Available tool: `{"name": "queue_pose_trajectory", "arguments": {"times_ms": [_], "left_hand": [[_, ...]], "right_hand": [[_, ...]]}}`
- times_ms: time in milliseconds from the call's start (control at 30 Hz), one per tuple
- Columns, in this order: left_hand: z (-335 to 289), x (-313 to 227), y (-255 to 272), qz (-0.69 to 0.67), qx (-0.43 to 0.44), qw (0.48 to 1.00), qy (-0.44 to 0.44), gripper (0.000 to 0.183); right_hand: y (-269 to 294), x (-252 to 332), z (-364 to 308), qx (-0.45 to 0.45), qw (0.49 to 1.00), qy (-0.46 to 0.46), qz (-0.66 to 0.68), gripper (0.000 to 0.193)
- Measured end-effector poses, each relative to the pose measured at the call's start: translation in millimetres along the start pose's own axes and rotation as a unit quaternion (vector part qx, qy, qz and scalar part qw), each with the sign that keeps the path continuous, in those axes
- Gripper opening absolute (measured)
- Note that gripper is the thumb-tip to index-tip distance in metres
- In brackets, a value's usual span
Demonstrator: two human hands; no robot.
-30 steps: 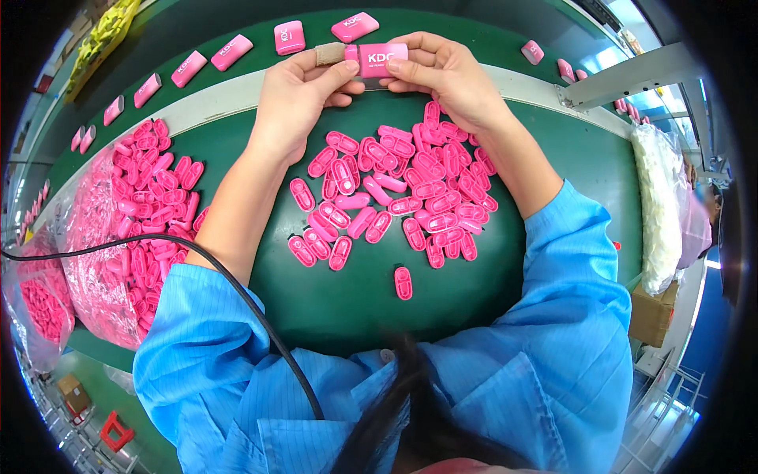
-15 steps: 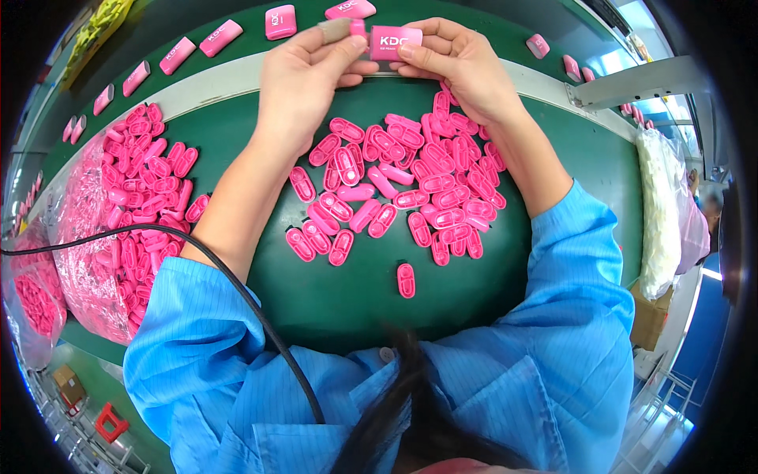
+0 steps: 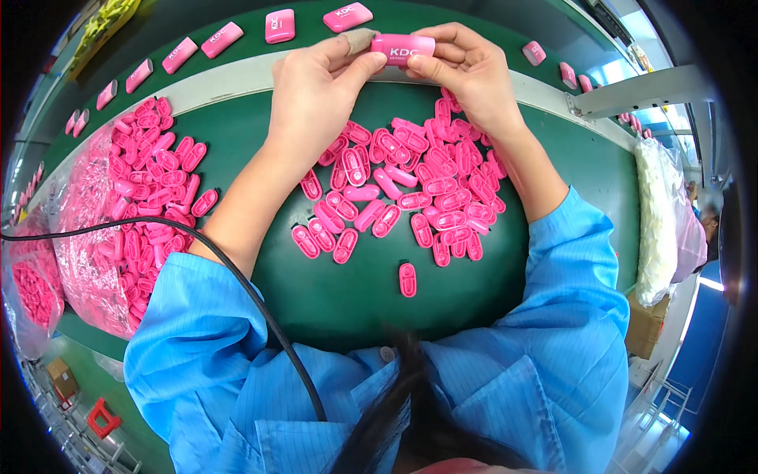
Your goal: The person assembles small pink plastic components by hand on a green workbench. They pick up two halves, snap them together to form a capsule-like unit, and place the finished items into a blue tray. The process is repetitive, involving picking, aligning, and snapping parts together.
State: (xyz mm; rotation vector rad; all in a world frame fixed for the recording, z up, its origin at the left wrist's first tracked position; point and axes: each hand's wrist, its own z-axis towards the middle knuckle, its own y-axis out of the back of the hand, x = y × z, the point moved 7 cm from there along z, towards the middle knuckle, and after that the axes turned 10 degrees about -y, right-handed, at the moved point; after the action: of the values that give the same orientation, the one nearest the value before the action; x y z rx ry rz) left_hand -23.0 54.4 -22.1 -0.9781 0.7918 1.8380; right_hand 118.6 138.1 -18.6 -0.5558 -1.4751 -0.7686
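Note:
Both hands meet at a flat, rounded pink plastic case point(image 3: 404, 46) with white printing, held level over the far edge of the green work surface point(image 3: 355, 304). My left hand point(image 3: 312, 95) is closed on the case's left end with thumb and fingers; a tan cover wraps one fingertip. My right hand point(image 3: 478, 79) pinches the right end, its thumb on the near face. The small pink piece the left hand held is no longer seen apart from the case. Below the hands lies a loose heap of oval pink plastic caps point(image 3: 450, 197), and a lone cap point(image 3: 407, 280) sits nearer me.
Beyond a pale rail point(image 3: 213, 93), similar pink cases point(image 3: 279, 26) stand in a spaced row on a green strip. At left, a clear bag point(image 3: 88, 229) spills more caps. A black cable point(image 3: 268, 316) crosses my left arm. A metal bracket point(image 3: 643, 88) juts in at right.
My left hand has moved right, bringing its small pink piece against the case's left end, where a gap showed before. The case has shifted slightly right and nearer me.

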Motion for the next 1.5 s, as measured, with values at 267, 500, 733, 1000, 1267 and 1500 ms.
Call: {"name": "queue_pose_trajectory", "arguments": {"times_ms": [267,500,733,1000,1267,1500], "left_hand": [[-11.1,-13.0,-11.7,0.114,0.002,0.989,-0.097,0.032],[-9.5,-27.2,-17.2,0.247,0.049,0.958,-0.133,0.043],[-22.2,-45.9,1.0,0.313,0.186,0.922,-0.129,0.025],[-41.1,-35.3,-8.6,0.284,0.178,0.922,-0.194,0.018],[-5.2,-18.2,-29.9,0.255,0.189,0.921,-0.227,0.019],[-0.4,-20.2,-10.9,0.186,0.111,0.975,-0.039,0.02]], "right_hand": [[-6.1,9.3,-3.8,-0.021,1.0,0.01,-0.018,0.028],[-7.4,15.0,4.3,-0.057,0.996,0.025,-0.07,0.027],[43.2,-6.9,68.9,-0.12,0.978,-0.018,-0.172,0.028],[110.3,16.5,39.3,-0.27,0.895,0.119,-0.335,0.026],[190.2,-31.7,17.9,-0.352,0.729,0.039,-0.586,0.045],[104.3,-2.6,24.4,-0.176,0.969,-0.027,-0.173,0.029]]}}
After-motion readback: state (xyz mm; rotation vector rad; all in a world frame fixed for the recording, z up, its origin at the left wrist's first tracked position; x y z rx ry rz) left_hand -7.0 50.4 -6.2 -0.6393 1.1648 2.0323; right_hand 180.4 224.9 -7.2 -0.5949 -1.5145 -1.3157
